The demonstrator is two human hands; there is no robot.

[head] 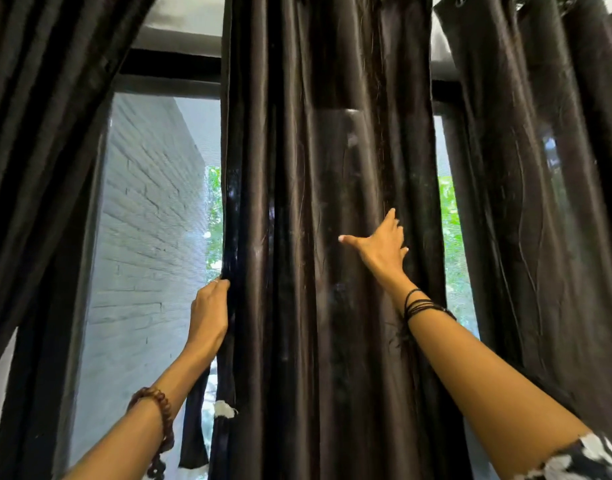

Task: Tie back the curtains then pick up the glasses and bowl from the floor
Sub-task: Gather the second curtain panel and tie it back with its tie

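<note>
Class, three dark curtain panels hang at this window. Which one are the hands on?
The middle curtain panel: the left hand grips its left edge, the right hand is spread against it. The side panels are untouched.

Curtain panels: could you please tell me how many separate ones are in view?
3: the left curtain at the frame's edge, the middle curtain being handled, and the right curtain. More may hang beyond the frame.
</note>
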